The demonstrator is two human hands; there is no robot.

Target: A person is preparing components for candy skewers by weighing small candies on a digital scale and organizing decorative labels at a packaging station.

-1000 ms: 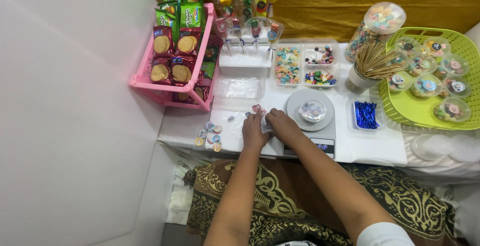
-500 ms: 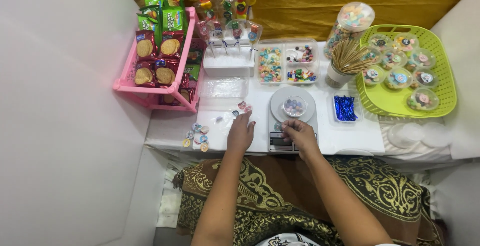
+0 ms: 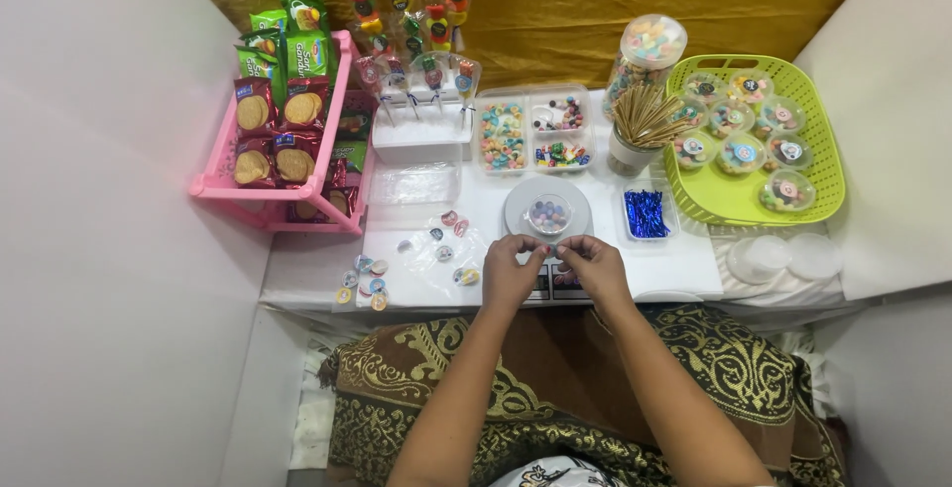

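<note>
Seated at a white table (image 3: 684,269), a person brings the left hand (image 3: 511,271) and the right hand (image 3: 593,267) together just in front of a small digital scale (image 3: 548,211), fingertips of both pinched close around something too small to make out between them. On the scale's round platform sits a clear cup (image 3: 548,215) holding coloured candies. Loose round stickers (image 3: 448,239) lie scattered on the table to the left of the hands. A small tray of blue twist ties (image 3: 649,213) rests right of the scale, beside a green basket (image 3: 815,130) of filled, lidded cups. A pink rack (image 3: 327,140) of biscuit packets stands at far left, with candy skewers (image 3: 416,60) upright behind a compartment box of sweets (image 3: 531,132).
</note>
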